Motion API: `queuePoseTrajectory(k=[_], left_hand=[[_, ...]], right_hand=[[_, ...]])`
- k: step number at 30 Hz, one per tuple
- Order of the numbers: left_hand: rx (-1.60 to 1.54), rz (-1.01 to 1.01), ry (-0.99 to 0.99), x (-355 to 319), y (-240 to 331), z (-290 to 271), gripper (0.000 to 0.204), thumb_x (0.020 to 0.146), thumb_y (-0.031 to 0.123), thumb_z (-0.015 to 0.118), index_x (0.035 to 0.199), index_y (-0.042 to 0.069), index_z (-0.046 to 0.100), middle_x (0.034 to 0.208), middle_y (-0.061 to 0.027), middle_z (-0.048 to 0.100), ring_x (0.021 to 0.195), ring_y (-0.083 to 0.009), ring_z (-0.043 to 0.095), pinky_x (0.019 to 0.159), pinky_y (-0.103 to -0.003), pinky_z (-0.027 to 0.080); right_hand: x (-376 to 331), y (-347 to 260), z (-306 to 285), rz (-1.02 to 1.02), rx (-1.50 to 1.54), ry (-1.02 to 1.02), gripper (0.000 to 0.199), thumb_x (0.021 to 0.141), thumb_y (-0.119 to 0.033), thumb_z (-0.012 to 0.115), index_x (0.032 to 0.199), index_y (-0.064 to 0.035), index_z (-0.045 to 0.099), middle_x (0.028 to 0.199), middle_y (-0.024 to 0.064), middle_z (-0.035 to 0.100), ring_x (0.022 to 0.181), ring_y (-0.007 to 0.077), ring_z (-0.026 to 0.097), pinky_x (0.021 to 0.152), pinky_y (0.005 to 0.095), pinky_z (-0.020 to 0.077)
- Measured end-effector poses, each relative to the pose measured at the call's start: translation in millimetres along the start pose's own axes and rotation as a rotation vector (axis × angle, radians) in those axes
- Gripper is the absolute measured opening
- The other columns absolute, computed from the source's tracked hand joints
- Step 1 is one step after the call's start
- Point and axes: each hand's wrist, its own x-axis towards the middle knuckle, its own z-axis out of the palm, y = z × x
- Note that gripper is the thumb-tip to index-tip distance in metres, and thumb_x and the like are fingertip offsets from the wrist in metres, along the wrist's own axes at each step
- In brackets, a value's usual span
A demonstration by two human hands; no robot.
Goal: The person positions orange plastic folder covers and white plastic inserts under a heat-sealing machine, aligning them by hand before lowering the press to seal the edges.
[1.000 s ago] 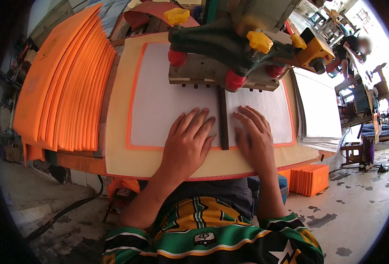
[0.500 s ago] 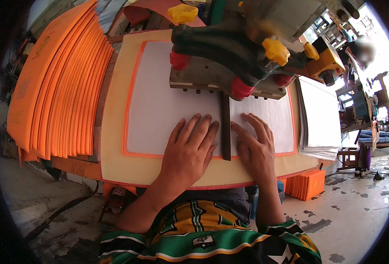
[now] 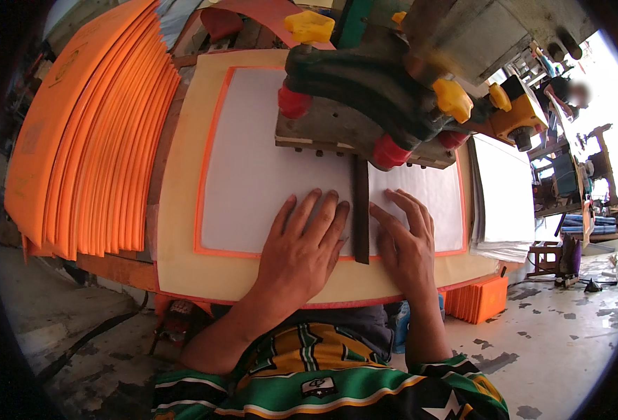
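My left hand (image 3: 302, 241) lies on the white sheet (image 3: 246, 157), left of a dark narrow strip (image 3: 362, 220), its fingers stretched forward and slightly apart. On the strip's other side my right hand (image 3: 410, 241) rests on the white surface, fingers spread and the index near the strip's edge. Neither hand holds anything. An orange border (image 3: 202, 196) surrounds the white sheet, all of it lying on a cream board (image 3: 178, 231). Above the far part of the sheet is a dark green machine arm (image 3: 351, 80) with a metal plate (image 3: 312, 131), red knobs and yellow knobs; it hides some of the sheet.
Many thick orange folders (image 3: 92, 140) stand stacked at the left. A pile of white sheets (image 3: 501, 189) lies to the right of the board. Below it, more orange pieces (image 3: 477, 299) stand near the floor. A yellow box (image 3: 515, 115) juts from the machine's right side.
The view has shifted slightly, so the machine sits a little lower and farther right in the picture. Both hands keep nearly the same places beside the dark strip.
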Motion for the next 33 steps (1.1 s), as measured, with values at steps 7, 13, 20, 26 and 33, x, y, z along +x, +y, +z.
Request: queuePoseTrajectory(k=[7,13,20,26,33], left_hand=[[-0.002,0.002,0.0,-3,-1,2,0.058,0.102,0.025,0.067,0.155,0.005,0.056,0.16,-0.0153,0.048,0.15,-0.0353,0.044,0.127,-0.057,0.034],[-0.013,0.0,0.006,-4,-2,3,0.055,0.102,0.025,0.067,0.152,0.003,0.058,0.16,-0.0156,0.048,0.15,-0.0357,0.044,0.127,-0.058,0.034],[-0.009,0.011,0.051,-11,-3,10,0.052,0.103,0.025,0.066,0.15,0.004,0.059,0.159,-0.0159,0.051,0.15,-0.0355,0.045,0.128,-0.058,0.033],[-0.074,-0.018,0.111,-14,-7,20,0.046,0.102,0.021,0.067,0.144,0.004,0.063,0.155,-0.0144,0.056,0.149,-0.0332,0.049,0.127,-0.055,0.036],[-0.161,-0.015,0.203,-16,-12,25,0.039,0.099,0.016,0.07,0.134,0.001,0.068,0.146,-0.0158,0.064,0.144,-0.0334,0.056,0.125,-0.052,0.041]], right_hand=[[-1,-1,1,0.004,-0.01,-0.002,0.048,0.085,-0.002,0.069,0.13,-0.0159,0.08,0.144,0.016,0.065,0.143,0.0379,0.057,0.12,0.053,0.0421],[-2,-1,4,-0.009,-0.014,0.011,0.048,0.085,-0.003,0.07,0.129,-0.0155,0.08,0.144,0.0156,0.066,0.142,0.0378,0.058,0.119,0.0529,0.0423],[-8,0,8,-0.011,0.007,0.033,0.048,0.084,-0.002,0.068,0.128,-0.0145,0.08,0.145,0.0157,0.066,0.142,0.0376,0.058,0.119,0.0528,0.0427],[-14,4,17,-0.013,-0.007,0.061,0.046,0.086,-0.006,0.066,0.129,-0.0133,0.079,0.144,0.0151,0.068,0.14,0.0378,0.059,0.119,0.0532,0.0418],[-23,12,23,0.015,-0.102,0.165,0.041,0.091,-0.008,0.064,0.129,-0.0123,0.078,0.142,0.0119,0.071,0.139,0.0352,0.06,0.119,0.0521,0.0423]])
